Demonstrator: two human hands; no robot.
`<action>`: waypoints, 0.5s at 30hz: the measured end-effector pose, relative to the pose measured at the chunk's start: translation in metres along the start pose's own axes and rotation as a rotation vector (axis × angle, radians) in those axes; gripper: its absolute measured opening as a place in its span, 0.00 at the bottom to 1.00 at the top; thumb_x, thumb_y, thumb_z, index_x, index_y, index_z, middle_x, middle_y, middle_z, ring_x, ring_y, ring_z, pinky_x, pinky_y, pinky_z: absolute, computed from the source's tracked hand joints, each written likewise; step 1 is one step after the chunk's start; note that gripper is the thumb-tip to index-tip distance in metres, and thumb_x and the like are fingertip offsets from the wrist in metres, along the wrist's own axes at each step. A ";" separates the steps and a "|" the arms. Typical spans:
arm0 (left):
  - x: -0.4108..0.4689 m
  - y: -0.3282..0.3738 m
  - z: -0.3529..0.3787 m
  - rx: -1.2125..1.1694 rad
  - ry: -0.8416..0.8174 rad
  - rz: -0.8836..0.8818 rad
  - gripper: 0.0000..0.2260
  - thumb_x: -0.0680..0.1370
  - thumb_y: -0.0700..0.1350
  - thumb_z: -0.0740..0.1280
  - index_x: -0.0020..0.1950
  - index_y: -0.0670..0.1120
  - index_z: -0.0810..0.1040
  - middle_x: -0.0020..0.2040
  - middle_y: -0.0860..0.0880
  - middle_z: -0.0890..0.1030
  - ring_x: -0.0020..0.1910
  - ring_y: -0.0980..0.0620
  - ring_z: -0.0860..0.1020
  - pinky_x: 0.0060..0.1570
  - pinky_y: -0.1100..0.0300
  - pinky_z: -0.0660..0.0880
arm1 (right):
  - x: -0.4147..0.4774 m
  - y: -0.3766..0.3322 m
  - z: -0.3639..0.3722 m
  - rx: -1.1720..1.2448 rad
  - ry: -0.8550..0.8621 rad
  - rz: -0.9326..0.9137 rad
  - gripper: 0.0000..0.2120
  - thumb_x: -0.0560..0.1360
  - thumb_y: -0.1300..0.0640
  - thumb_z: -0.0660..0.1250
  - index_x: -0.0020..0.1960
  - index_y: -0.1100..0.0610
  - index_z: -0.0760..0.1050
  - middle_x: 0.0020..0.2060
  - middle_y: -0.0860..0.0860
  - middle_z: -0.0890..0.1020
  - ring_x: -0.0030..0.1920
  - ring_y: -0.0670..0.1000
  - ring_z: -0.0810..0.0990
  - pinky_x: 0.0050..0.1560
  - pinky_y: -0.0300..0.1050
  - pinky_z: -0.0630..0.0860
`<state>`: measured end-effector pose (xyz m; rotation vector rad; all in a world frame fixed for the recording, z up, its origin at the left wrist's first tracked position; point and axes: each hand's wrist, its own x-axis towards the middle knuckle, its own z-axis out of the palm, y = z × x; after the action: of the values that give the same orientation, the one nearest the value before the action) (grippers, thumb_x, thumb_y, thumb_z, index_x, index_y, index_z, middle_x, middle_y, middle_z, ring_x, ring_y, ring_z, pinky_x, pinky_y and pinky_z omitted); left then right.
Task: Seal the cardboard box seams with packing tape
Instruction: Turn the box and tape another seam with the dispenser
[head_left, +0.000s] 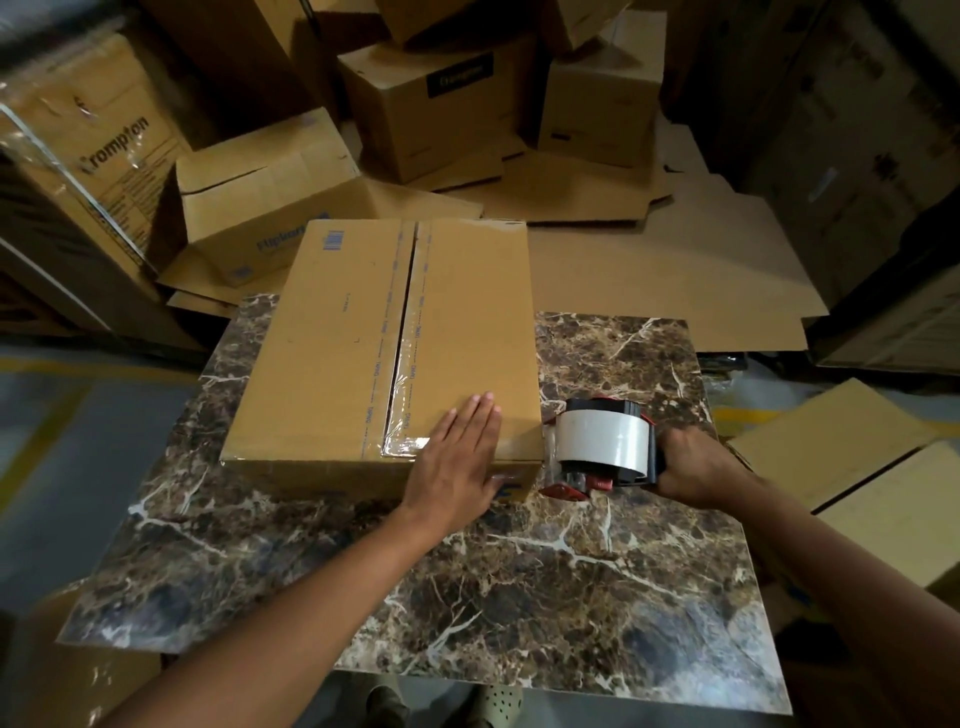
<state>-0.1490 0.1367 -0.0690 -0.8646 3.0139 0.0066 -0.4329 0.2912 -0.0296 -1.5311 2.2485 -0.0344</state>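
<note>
Cardboard box (332, 332) sits closed on a marble-pattern table (519, 571), w/ clear packing tape (400, 441) laid along its centre seam (402, 338) and wrinkled where it folds over the near edge. A person's left hand (457, 457) lies flat on the box top near the front right corner, fingers straight and together, pressing rather than gripping. The right hand (696, 465) is curled round the handle of a red-and-black tape dispenser (602, 447), whose roll stands just beside the box's near right corner. Whether the tape end touches the cardboard can't be told from this angle.

Handling, as a judgement: the box looks stiff at edges and corners but springy across the flaps, so hard pressure near the seam could bow the top. Contents aren't visible, so weight is unknown. The smooth tabletop prob. lets the box slide when the dispenser pulls, which is why a flat bracing palm suits. Best hold is on top near an edge or corner, where the walls back the board, not mid-flap. The dispenser looks rigid and is taken by the handle only, w/ fingers kept off the cutter end. The tape looks thin, clingy and prone to creasing.

More boxes (431, 104) and flattened cardboard (649, 260) crowd the floor behind.
</note>
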 end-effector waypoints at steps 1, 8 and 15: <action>0.000 0.000 0.000 -0.004 -0.003 0.002 0.39 0.80 0.62 0.55 0.79 0.42 0.38 0.80 0.44 0.39 0.78 0.46 0.37 0.77 0.50 0.41 | 0.000 0.002 0.002 0.013 0.003 0.001 0.10 0.69 0.49 0.71 0.39 0.54 0.75 0.31 0.50 0.80 0.30 0.49 0.78 0.28 0.41 0.69; 0.003 0.000 -0.001 0.039 -0.008 -0.008 0.38 0.81 0.65 0.50 0.79 0.41 0.42 0.80 0.43 0.44 0.79 0.44 0.43 0.76 0.49 0.42 | -0.011 0.024 0.006 -0.026 0.030 0.051 0.19 0.68 0.39 0.70 0.49 0.52 0.76 0.39 0.52 0.83 0.36 0.52 0.79 0.34 0.45 0.74; 0.003 0.001 0.002 0.032 0.022 -0.034 0.37 0.79 0.63 0.55 0.79 0.42 0.47 0.80 0.43 0.48 0.79 0.45 0.47 0.76 0.50 0.44 | 0.010 -0.015 0.011 0.002 -0.078 0.041 0.16 0.69 0.38 0.67 0.37 0.48 0.66 0.32 0.48 0.79 0.32 0.50 0.76 0.34 0.43 0.73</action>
<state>-0.1520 0.1355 -0.0707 -0.9188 3.0103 -0.0518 -0.4187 0.2787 -0.0388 -1.4599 2.2174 0.0342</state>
